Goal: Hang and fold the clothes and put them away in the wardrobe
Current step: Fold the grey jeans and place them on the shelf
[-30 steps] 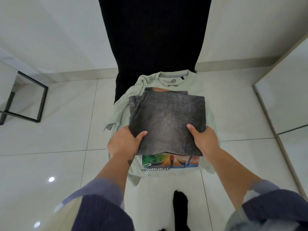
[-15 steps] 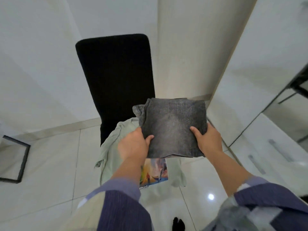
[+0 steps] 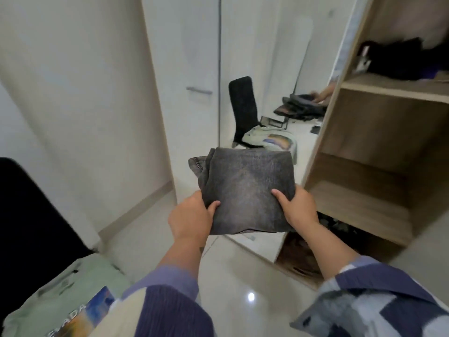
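A folded pair of dark grey jeans (image 3: pixel 245 188) is held flat in front of me, off any surface. My left hand (image 3: pixel 190 218) grips its near left edge, thumb on top. My right hand (image 3: pixel 297 206) grips the near right edge, thumb on top as well. The open wooden wardrobe (image 3: pixel 379 147) stands at the right, its bare middle shelf (image 3: pixel 357 205) just right of the jeans. A pale green T-shirt (image 3: pixel 60 302) with a colourful print lies on the black chair (image 3: pixel 29 215) at the bottom left.
A mirrored wardrobe door (image 3: pixel 272 76) straight ahead reflects the chair, the T-shirt and my hands. Dark clothes (image 3: pixel 403 58) lie on the wardrobe's upper shelf. More dark items sit in the bottom compartment (image 3: pixel 298 259). A white door (image 3: pixel 80 93) fills the left. Glossy tiles cover the floor.
I have lifted the jeans off the T-shirt on the chair and turned right with them. The chair now lies at my left and the open wardrobe has come into view.
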